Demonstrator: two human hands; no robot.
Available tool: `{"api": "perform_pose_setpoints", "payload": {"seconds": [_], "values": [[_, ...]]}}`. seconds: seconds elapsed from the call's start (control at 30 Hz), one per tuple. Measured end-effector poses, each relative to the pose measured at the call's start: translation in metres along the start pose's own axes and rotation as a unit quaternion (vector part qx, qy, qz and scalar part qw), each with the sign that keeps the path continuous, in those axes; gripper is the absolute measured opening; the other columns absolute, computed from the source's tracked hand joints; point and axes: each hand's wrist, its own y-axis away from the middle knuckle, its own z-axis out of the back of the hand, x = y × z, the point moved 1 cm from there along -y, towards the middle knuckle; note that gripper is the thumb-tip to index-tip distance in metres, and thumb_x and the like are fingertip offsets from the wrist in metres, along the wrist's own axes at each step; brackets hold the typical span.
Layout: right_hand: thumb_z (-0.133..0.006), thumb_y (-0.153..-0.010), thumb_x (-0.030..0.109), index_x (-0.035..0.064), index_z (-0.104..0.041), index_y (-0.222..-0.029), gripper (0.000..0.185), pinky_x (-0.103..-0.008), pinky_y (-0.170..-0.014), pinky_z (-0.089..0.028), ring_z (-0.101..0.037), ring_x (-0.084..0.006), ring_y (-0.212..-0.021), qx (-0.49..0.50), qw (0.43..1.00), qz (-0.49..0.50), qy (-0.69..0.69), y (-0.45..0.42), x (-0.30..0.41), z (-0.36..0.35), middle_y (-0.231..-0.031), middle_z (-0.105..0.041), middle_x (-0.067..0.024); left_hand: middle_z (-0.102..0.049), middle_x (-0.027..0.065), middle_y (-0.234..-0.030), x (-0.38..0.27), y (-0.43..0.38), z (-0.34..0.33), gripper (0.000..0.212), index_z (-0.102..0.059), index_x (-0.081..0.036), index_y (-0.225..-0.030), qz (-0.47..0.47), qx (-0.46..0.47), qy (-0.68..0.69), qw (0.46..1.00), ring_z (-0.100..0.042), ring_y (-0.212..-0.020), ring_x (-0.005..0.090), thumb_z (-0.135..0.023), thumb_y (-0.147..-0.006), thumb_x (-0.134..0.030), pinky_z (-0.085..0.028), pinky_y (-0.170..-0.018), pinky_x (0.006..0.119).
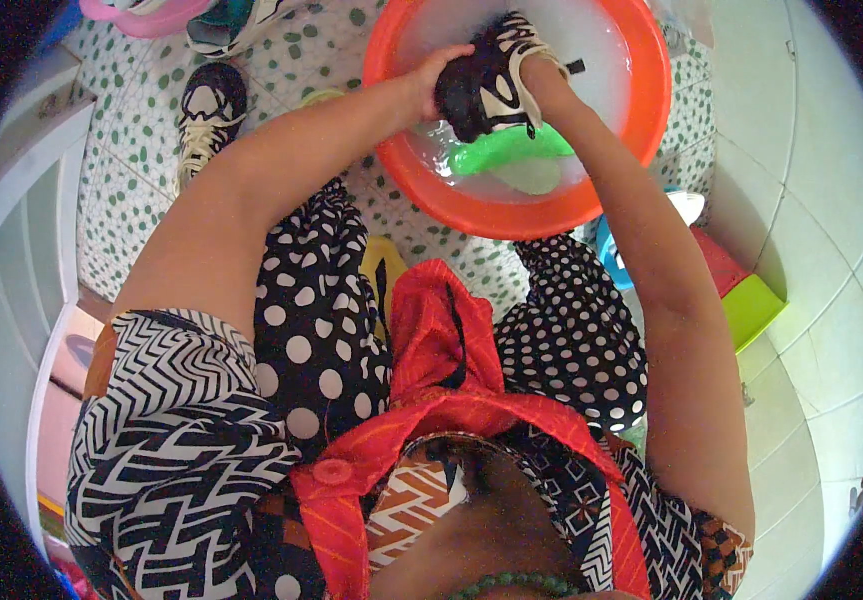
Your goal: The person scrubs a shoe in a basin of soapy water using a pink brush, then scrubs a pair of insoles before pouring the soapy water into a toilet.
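A black-and-cream sneaker [485, 88] is held over an orange plastic basin [645, 142] of cloudy, sudsy water. My left hand [435, 81] grips one end of the sneaker from the left, with its fingers partly hidden. My right hand [540, 81] reaches into the shoe's opening, so its fingers are out of sight. Below the shoe, a bright green plastic item [510, 150] lies partly under water; its kind is unclear. A similar black-and-cream sneaker [210, 120] stands on the floor to the left of the basin.
A teal-and-white shoe [230, 28] and a pink basin [147, 19] are at the upper left. Behind my right forearm are a blue container [611, 253] and a red-and-lime-green plastic object [755, 311]. A tiled wall [814, 210] runs along the right, a door frame [69, 202] along the left.
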Motion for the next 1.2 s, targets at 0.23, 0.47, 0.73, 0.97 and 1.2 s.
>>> {"api": "perform_pose_setpoints", "payload": {"seconds": [0.23, 0.47, 0.73, 0.97, 1.2], "values": [[-0.064, -0.068, 0.027, 0.0031, -0.054, -0.112, 0.051, -0.0377, -0.088, -0.041, -0.051, -0.0315, -0.106, -0.147, 0.987, -0.01, 0.059, -0.017, -0.027, -0.03, -0.115, -0.054, -0.0164, -0.059, 0.0118, -0.116, -0.002, 0.009, -0.015, 0.055, -0.053, -0.009, -0.119, -0.025, -0.018, -0.005, 1.0, -0.055, -0.106, 0.0313, -0.053, -0.08, -0.049, -0.038, -0.096, 0.049], [-0.06, -0.073, 0.026, 0.0041, -0.055, -0.111, 0.044, -0.036, -0.084, -0.042, -0.052, -0.0294, -0.101, -0.114, 0.975, -0.057, 0.185, -0.004, -0.012, -0.041, -0.113, -0.055, -0.0143, -0.064, 0.0106, -0.105, 0.001, 0.006, -0.017, 0.045, -0.059, -0.007, -0.11, -0.005, -0.063, -0.007, 0.998, -0.062, -0.094, 0.0269, -0.058, -0.082, -0.041, -0.048, -0.09, 0.043], [-0.064, -0.074, 0.021, 0.0005, -0.062, -0.1, 0.033, -0.0357, -0.075, -0.047, -0.061, -0.0288, -0.084, -0.188, 0.946, -0.128, -0.23, 0.027, -0.008, -0.007, -0.096, -0.064, -0.0152, -0.065, 0.0113, -0.102, 0.003, -0.005, -0.012, 0.045, -0.059, -0.006, -0.109, 0.003, -0.06, -0.032, 0.998, -0.064, -0.089, 0.0266, -0.056, -0.083, -0.043, -0.05, -0.085, 0.042], [-0.072, -0.07, 0.027, 0.0074, -0.064, -0.104, 0.039, -0.034, -0.077, -0.051, -0.065, -0.0258, -0.088, -0.2, 0.903, -0.026, -0.379, 0.073, -0.021, -0.004, -0.096, -0.066, -0.0128, -0.066, 0.0103, -0.098, -0.001, -0.018, -0.018, 0.043, -0.061, -0.006, -0.106, 0.005, -0.004, -0.062, 0.998, -0.066, -0.083, 0.0256, -0.055, -0.083, -0.043, -0.052, -0.081, 0.041], [-0.069, -0.072, 0.017, 0.0078, -0.059, -0.098, 0.03, -0.0389, -0.064, -0.05, -0.062, -0.0277, -0.076, -0.245, 0.942, -0.171, -0.15, 0.075, -0.018, -0.036, -0.088, -0.062, -0.0112, -0.067, 0.0113, -0.094, -0.025, -0.04, -0.02, 0.037, -0.06, -0.005, -0.106, -0.035, -0.018, -0.214, 0.976, -0.066, -0.077, 0.0252, -0.058, -0.083, -0.034, -0.053, -0.078, 0.041]]}}
